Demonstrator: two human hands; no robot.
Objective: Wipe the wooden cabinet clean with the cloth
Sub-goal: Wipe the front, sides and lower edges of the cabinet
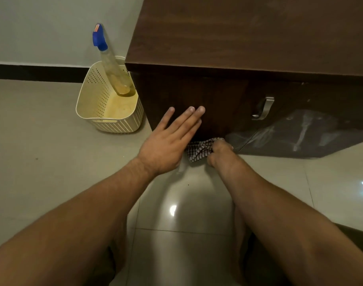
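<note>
**Wiping the foot of a dark wooden cabinet**

The right hand (219, 150) clenches a bunched checked cloth (198, 151) against the bottom edge of the cabinet (217, 48) front, just above the tiled floor (53, 131). The left hand (166, 141) is released, fingers straight, fingertips at the cabinet front. To wipe well, press the cloth flat on the wood and sweep along the edge toward the metal handle (263, 109), bracing with the left hand.

Floor (42, 141) is glossy beige tile. Dark wooden cabinet (238, 48) stands on it at the wall. Cream perforated basket (114, 124) sits just beside cabinet's left side, near the black skirting (32, 72). Checked cloth (199, 150) at cabinet's foot, floor contact unclear.
</note>
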